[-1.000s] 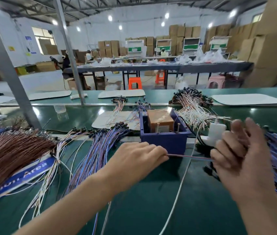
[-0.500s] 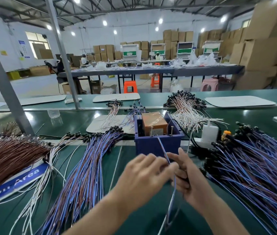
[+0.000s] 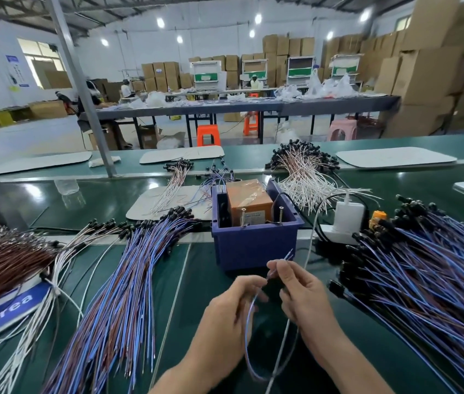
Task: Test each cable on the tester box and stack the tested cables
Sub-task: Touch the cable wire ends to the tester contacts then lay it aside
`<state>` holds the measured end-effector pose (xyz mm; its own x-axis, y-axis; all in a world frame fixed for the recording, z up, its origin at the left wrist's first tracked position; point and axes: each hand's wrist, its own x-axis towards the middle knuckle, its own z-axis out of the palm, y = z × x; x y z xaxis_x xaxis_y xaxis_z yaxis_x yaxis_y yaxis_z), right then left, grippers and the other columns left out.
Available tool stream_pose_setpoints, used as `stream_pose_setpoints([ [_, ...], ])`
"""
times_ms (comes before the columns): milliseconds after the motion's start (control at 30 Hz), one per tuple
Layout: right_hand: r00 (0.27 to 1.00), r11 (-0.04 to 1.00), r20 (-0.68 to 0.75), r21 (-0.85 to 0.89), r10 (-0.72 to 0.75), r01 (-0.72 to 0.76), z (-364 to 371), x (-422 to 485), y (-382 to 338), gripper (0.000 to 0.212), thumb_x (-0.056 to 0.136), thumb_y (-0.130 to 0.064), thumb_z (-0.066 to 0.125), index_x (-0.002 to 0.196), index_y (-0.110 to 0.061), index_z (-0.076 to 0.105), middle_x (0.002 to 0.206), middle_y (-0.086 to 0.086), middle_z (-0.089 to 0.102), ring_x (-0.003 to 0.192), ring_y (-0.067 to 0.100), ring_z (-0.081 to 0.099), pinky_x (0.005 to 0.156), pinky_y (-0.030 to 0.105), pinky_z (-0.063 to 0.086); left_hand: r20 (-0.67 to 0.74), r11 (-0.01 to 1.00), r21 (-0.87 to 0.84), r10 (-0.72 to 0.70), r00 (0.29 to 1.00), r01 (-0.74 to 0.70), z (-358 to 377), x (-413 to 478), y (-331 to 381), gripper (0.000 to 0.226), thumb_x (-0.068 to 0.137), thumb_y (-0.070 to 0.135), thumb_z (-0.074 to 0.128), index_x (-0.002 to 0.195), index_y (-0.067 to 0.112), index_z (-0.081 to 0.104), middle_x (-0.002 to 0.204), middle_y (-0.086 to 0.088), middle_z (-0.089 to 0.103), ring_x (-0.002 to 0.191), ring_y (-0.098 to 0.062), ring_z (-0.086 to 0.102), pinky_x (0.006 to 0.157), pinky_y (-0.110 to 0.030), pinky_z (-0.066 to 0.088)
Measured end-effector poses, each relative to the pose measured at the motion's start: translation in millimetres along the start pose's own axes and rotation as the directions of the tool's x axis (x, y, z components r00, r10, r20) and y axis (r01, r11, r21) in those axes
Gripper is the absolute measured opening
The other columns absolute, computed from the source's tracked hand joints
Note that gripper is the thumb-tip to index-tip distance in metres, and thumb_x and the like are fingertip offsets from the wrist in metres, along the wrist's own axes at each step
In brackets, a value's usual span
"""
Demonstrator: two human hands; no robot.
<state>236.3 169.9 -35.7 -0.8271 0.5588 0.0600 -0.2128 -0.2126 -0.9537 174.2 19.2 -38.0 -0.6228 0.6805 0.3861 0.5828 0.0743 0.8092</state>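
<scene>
Green table [image 3: 196,280] carries a heap of blue cables [image 3: 424,280] at right, a stacked bundle [image 3: 122,294] at left, tester box [image 3: 256,245] between; just before it left hand [image 3: 225,317] and right hand [image 3: 304,294], fingers curled, pinch one blue cable [image 3: 245,345].

Head-worn camera looks forward and down, close over the green bench [image 3: 196,280]

Cable [image 3: 248,322] looped (blue) before tester box [image 3: 256,245].
</scene>
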Motion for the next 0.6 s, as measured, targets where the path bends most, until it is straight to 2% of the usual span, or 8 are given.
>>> stream_pose_setpoints([
  [67,0.999,1.000,-0.042,-0.001,0.002,-0.002,2.0,2.0,0.8,0.028,0.082,-0.045,0.063,0.087,-0.024,0.080,0.073,-0.004,0.068,0.039,0.005,0.024,0.034,0.017,0.021,0.034,0.939,-0.309,-0.151,0.988,0.154,-0.3,11.2,6.4,0.030,0.091,0.015,0.050,0.105,0.035,0.067,0.096,-0.001,0.073,0.085,-0.013,0.066,0.079,-0.027,0.051],
  [100,0.998,1.000,-0.064,-0.001,-0.001,0.001,1.1,3.3,1.1,0.027,0.081,-0.046,0.063,0.086,-0.024,0.080,0.074,-0.003,0.069,0.038,0.005,0.025,0.034,0.018,0.021,0.081,0.884,-0.410,-0.211,0.974,0.226,-4.0,18.3,8.8,0.028,0.089,0.016,0.050,0.102,0.030,0.070,0.095,-0.006,0.074,0.083,-0.017,0.066,0.075,-0.028,0.052],
  [200,0.994,1.000,-0.108,0.006,-0.001,0.002,-4.4,5.3,1.4,0.028,0.082,-0.047,0.064,0.086,-0.023,0.079,0.065,-0.006,0.066,0.037,0.005,0.024,0.033,0.017,0.020,0.315,0.739,-0.502,-0.328,0.891,0.450,-20.1,36.0,8.2,0.031,0.086,0.019,0.050,0.101,0.023,0.077,0.104,-0.011,0.076,0.084,-0.021,0.069,0.067,-0.030,0.055],
  [267,0.992,1.000,-0.125,0.028,-0.002,0.005,-6.0,6.2,1.6,0.027,0.082,-0.046,0.064,0.082,-0.024,0.079,0.068,-0.002,0.068,0.036,0.005,0.025,0.033,0.017,0.019,0.391,0.679,-0.502,-0.374,0.841,0.536,-21.5,41.5,5.8,0.027,0.091,0.024,0.053,0.100,0.019,0.078,0.106,-0.012,0.075,0.083,-0.022,0.070,0.064,-0.033,0.055],
  [333,0.991,1.000,-0.130,0.024,-0.012,0.015,-5.2,7.2,2.3,0.027,0.082,-0.047,0.064,0.077,-0.024,0.077,0.069,0.001,0.069,0.034,0.005,0.026,0.032,0.016,0.019,0.370,0.712,-0.453,-0.398,0.840,0.537,-14.9,42.6,4.8,0.024,0.096,0.034,0.056,0.095,0.025,0.078,0.101,-0.007,0.076,0.080,-0.020,0.071,0.060,-0.032,0.056],
  [433,0.993,0.998,-0.118,-0.060,-0.025,0.018,-3.0,6.0,3.6,0.035,0.080,-0.054,0.064,0.074,-0.021,0.073,0.048,-0.004,0.048,0.034,0.007,0.025,0.034,0.017,0.021,0.230,0.894,-0.243,-0.325,0.917,0.377,-1.5,40.6,2.2,0.006,0.095,0.037,0.061,0.091,0.041,0.063,0.087,0.000,0.075,0.069,-0.014,0.071,0.055,-0.025,0.054],
  [467,0.992,0.997,-0.121,-0.077,-0.035,0.026,-3.0,5.3,4.1,0.037,0.079,-0.056,0.064,0.075,-0.019,0.072,0.047,-0.007,0.047,0.034,0.007,0.026,0.033,0.017,0.023,0.200,0.933,-0.170,-0.283,0.938,0.318,3.3,39.1,-0.3,0.010,0.096,0.036,0.061,0.091,0.044,0.057,0.084,0.001,0.075,0.066,-0.014,0.070,0.054,-0.023,0.052],
  [600,0.982,0.988,-0.160,-0.134,-0.104,0.082,0.4,6.8,3.6,0.040,0.081,-0.054,0.064,0.081,-0.014,0.070,0.055,-0.007,0.058,0.041,0.003,0.043,0.040,0.014,0.036,0.024,0.962,-0.095,-0.253,0.967,0.254,23.0,34.7,-0.8,0.017,0.101,0.030,0.055,0.090,0.043,0.051,0.083,0.007,0.074,0.061,-0.014,0.069,0.053,-0.026,0.052],
])
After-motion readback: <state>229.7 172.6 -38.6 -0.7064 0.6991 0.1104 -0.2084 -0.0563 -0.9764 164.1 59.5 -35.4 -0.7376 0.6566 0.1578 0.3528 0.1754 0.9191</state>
